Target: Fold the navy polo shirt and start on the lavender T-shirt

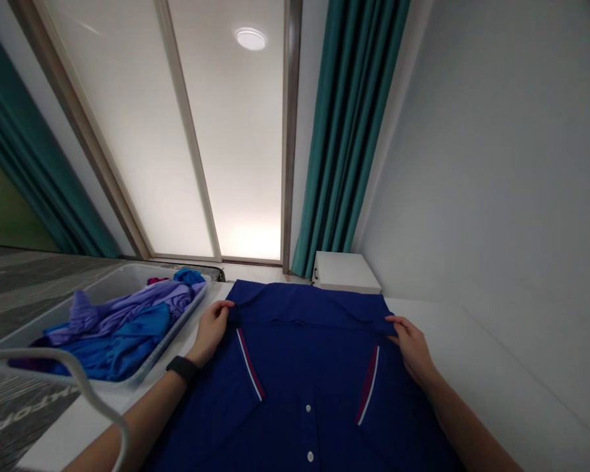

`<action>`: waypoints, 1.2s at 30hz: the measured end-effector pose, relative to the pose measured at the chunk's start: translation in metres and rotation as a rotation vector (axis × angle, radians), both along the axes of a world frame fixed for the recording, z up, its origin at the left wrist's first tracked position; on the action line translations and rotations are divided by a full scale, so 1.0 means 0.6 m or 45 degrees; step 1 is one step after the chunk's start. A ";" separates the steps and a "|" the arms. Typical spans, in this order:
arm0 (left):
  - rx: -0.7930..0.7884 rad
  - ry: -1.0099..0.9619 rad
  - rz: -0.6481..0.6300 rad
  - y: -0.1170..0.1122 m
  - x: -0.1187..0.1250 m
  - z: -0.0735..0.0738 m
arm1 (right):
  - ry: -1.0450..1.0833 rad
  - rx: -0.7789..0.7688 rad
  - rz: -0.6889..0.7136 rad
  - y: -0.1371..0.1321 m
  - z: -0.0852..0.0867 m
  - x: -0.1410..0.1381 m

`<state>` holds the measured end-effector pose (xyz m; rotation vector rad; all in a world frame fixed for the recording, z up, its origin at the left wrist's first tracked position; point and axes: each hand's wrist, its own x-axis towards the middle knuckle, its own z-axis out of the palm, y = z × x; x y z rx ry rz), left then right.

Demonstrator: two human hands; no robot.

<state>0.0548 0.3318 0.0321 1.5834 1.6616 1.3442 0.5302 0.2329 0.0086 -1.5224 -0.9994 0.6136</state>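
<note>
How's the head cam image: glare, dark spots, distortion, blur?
Head view: bright glow washes out the bottom of the right frosted door panel, round lamp glare near its top; head view: navy button-up shirt is dark, creases faint; head view: left door frame slants, likely wide-angle stretch; head view: pale cord looks slightly soft.

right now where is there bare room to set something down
White table shows bare right of the right hand, toward the wall, and in a narrower strip between the basket and left hand. The navy shirt crowds the middle; clothes lie in the basket.
</note>
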 end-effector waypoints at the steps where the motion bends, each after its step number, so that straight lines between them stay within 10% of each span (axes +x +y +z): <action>1: -0.009 -0.078 -0.002 0.003 -0.002 0.005 | 0.104 0.031 0.005 0.005 0.008 0.002; 6: -0.130 -0.724 -0.031 0.055 -0.001 0.071 | 0.381 0.155 0.023 0.065 0.085 0.023; 17: 0.005 -0.925 -0.041 0.182 0.020 0.196 | 0.408 0.181 0.001 0.189 0.201 0.074; 21: 0.010 -0.819 -0.039 0.148 0.000 0.168 | 0.060 0.066 -0.120 0.158 0.180 0.084; 29: -0.217 0.271 0.009 0.061 -0.055 0.007 | -0.326 -0.283 -0.168 0.064 0.037 0.060; 36: -0.271 0.524 0.049 0.073 -0.064 0.005 | -0.457 -0.481 -0.149 0.067 0.011 0.089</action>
